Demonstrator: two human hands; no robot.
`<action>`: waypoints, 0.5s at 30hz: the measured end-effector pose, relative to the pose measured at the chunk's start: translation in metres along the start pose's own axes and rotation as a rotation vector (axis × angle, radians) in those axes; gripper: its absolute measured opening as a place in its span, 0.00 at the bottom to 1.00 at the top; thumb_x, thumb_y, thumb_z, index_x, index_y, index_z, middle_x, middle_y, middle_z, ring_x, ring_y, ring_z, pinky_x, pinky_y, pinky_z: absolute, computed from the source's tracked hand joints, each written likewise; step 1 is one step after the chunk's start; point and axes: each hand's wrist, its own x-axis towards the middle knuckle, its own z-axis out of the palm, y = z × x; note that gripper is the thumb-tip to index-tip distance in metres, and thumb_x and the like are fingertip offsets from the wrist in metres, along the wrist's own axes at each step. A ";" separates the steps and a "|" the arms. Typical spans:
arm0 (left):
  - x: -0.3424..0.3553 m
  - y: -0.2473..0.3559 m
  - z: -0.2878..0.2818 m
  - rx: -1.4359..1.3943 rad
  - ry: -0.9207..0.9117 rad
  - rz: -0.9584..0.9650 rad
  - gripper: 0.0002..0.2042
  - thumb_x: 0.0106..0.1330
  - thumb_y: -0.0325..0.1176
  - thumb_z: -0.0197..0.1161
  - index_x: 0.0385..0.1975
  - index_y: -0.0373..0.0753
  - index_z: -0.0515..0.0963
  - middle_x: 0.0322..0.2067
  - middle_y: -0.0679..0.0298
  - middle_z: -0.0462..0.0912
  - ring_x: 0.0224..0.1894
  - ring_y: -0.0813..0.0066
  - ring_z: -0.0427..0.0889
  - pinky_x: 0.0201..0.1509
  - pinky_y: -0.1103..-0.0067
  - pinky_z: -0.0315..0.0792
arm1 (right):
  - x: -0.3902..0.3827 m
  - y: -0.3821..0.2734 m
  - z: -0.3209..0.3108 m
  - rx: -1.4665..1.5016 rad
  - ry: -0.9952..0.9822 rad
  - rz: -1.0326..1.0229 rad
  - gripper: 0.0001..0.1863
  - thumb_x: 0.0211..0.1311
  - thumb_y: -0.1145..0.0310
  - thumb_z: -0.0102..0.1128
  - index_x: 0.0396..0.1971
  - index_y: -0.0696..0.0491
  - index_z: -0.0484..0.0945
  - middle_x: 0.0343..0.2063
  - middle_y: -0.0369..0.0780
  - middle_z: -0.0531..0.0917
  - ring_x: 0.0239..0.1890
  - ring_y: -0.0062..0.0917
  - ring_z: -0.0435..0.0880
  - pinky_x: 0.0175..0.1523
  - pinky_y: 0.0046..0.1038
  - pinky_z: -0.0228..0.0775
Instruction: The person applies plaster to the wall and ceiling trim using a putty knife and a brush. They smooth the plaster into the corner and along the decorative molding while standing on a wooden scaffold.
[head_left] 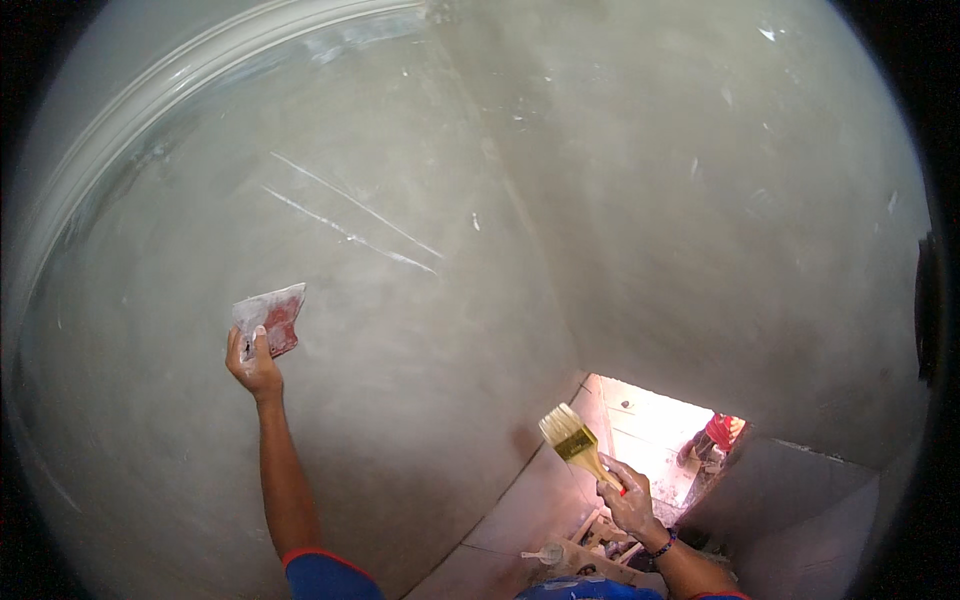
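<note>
My left hand [258, 374] is raised against the grey plastered wall [400, 380], its fingers and thumb pinching a flat putty scraper [283, 320]. The scraper is dark red, smeared with whitish paste, and its wide edge points up; I cannot tell whether that edge touches the wall. Above and to the right of it, two thin white lines [352, 238] slant down across the plaster. Lower right, my right hand [629, 500] grips the handle of a wide paintbrush [570, 436]. Its pale bristles tilt up and left, apart from the scraper.
White moulding [150, 98] curves along the upper left. A wall corner runs down the middle. Below right is a bright opening [645, 430], with what looks like a person in red [720, 432] beyond. Smooth panels [500, 515] line the lower wall; assorted clutter [605, 540] lies below my right hand.
</note>
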 end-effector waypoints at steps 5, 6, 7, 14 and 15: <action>0.000 -0.005 -0.003 -0.158 0.022 -0.187 0.06 0.61 0.26 0.56 0.31 0.28 0.74 0.29 0.63 0.76 0.33 0.76 0.72 0.38 0.79 0.68 | -0.053 -0.002 -0.038 -0.120 0.003 0.172 0.23 0.55 0.76 0.56 0.53 0.61 0.71 0.35 0.42 0.81 0.32 0.18 0.78 0.40 0.21 0.72; 0.000 -0.008 -0.005 -0.155 0.014 -0.216 0.06 0.61 0.26 0.56 0.32 0.29 0.75 0.29 0.64 0.76 0.33 0.77 0.72 0.38 0.79 0.68 | -0.062 0.002 -0.043 -0.117 0.024 0.202 0.23 0.55 0.76 0.56 0.53 0.61 0.71 0.36 0.43 0.81 0.33 0.19 0.78 0.41 0.22 0.72; 0.001 -0.011 -0.008 -0.143 0.011 -0.205 0.06 0.61 0.26 0.57 0.32 0.29 0.75 0.29 0.64 0.76 0.33 0.77 0.72 0.38 0.79 0.68 | -0.068 0.002 -0.048 -0.113 0.044 0.231 0.22 0.54 0.76 0.57 0.52 0.60 0.72 0.38 0.44 0.81 0.34 0.21 0.79 0.43 0.23 0.72; 0.001 0.001 -0.010 -0.075 0.036 -0.276 0.08 0.63 0.28 0.57 0.33 0.28 0.76 0.30 0.65 0.78 0.32 0.79 0.73 0.37 0.81 0.69 | -0.098 0.024 -0.076 -0.215 0.098 0.362 0.21 0.55 0.75 0.55 0.51 0.61 0.72 0.43 0.48 0.80 0.46 0.29 0.77 0.53 0.29 0.67; 0.004 0.005 -0.006 -0.081 0.040 -0.288 0.08 0.63 0.28 0.57 0.33 0.28 0.77 0.30 0.65 0.78 0.32 0.79 0.73 0.37 0.81 0.69 | -0.096 0.018 -0.079 -0.259 0.091 0.406 0.21 0.56 0.75 0.55 0.51 0.61 0.72 0.42 0.47 0.80 0.46 0.28 0.77 0.52 0.29 0.68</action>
